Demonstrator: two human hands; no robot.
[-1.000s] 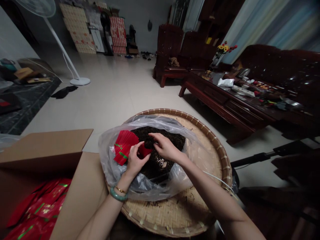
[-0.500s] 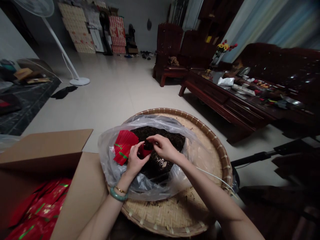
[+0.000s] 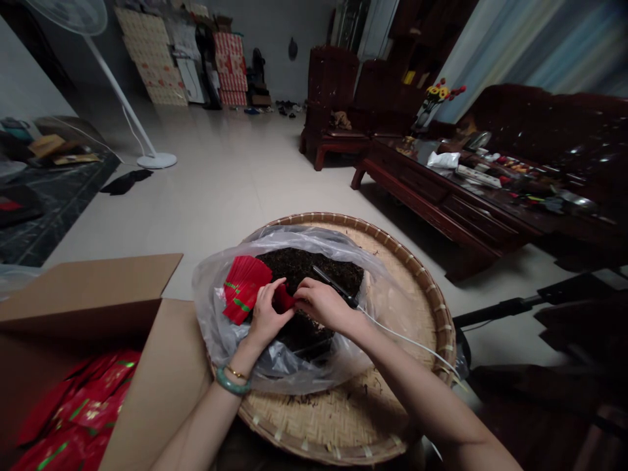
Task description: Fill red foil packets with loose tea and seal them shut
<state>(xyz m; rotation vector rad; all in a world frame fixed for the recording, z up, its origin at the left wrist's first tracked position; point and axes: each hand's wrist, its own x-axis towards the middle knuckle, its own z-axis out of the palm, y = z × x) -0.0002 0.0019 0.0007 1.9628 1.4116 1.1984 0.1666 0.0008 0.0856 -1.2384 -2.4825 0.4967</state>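
My left hand [image 3: 269, 311] is curled around a small red packet [image 3: 283, 299], its mouth facing up and spread. At the packet's right edge, my right hand [image 3: 321, 302] is closed with fingertips pinching the rim. Just behind the right hand is a dark stick-shaped tool [image 3: 335, 285] with a white cord; whether the hand touches it I cannot tell. Beneath lie dark loose dried leaves, like tea [image 3: 294, 261], in a clear plastic bag [image 3: 216, 275]. A fanned stack of red packets [image 3: 245, 281] rests on the bag's left side.
The bag sits on a round woven bamboo tray [image 3: 432, 307]. An open cardboard box [image 3: 167, 366] with red packets [image 3: 93, 405] stands at the left. Beyond are a white floor fan [image 3: 157, 159], a dark wooden coffee table [image 3: 441, 203] with clutter, and a black stand [image 3: 500, 311] at right.
My right hand has moved from above the packet, where dark leaves showed at its fingers, to the packet's right edge. The dark tool now shows, and its white cord has shifted.
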